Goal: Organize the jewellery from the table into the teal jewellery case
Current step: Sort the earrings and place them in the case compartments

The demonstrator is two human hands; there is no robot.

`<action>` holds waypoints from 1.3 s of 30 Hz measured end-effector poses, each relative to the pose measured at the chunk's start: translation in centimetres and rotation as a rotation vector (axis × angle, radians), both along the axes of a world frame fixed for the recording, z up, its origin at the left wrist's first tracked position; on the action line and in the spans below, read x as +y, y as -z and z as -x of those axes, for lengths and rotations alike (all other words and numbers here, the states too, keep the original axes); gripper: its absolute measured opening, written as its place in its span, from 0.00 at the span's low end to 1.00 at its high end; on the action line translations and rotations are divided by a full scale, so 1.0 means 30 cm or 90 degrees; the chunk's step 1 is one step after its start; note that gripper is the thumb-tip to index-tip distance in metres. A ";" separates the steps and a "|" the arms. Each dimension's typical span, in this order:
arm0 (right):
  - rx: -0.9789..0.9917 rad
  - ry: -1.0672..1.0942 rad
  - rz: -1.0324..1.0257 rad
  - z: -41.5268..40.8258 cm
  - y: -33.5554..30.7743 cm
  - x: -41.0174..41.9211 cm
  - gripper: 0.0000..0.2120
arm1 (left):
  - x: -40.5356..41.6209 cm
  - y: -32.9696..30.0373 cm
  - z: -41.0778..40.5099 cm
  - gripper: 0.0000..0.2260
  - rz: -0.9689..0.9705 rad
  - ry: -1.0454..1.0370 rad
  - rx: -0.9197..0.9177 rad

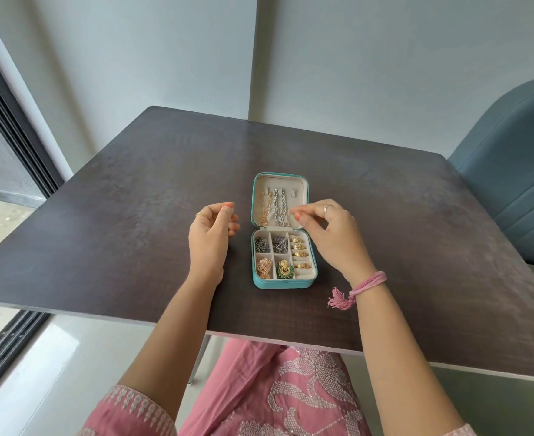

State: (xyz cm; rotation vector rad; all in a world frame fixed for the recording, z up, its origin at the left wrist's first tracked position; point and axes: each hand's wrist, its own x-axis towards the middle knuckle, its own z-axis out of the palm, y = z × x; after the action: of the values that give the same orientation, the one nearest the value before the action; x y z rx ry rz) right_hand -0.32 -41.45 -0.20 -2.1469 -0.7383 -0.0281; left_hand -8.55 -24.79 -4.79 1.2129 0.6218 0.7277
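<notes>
Judging by the filled teal jewellery case [284, 280] and bare table [117, 215], sorting looks finished; the left hand [210, 237] at nine o'clock and right hand [328, 234] at three o'clock hover with fingers loosely curled, grasping nothing visible.

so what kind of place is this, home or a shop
Most likely a room in a home: a plain dark wooden table against a bare wall, a blue padded chair beside it, and a sliding glass door at the left.

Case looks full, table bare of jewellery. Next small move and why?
Probably fold the lid shut over the tray: chains hang in the lid, rings and earrings fill the compartments, and neither the left hand nor the right hand visibly holds anything.
</notes>
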 end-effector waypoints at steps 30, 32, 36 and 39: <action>0.596 0.034 -0.563 0.044 0.074 0.031 0.28 | -0.163 -0.066 -0.025 0.18 0.205 0.045 -0.045; 0.591 0.030 -0.562 0.044 0.077 0.021 0.29 | -0.173 -0.069 -0.031 0.18 0.208 0.039 -0.038; 0.577 0.035 -0.573 0.041 0.077 -0.027 0.29 | -0.211 -0.079 -0.042 0.18 0.217 0.056 -0.030; 0.564 0.041 -0.586 0.036 0.077 -0.076 0.29 | -0.251 -0.079 -0.053 0.18 0.212 0.086 -0.031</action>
State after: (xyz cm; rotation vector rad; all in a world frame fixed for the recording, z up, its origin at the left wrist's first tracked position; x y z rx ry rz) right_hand -1.41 -43.75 -2.50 -1.1044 -0.0662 0.4376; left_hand -6.96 -32.32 -2.41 0.9163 0.5887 0.5144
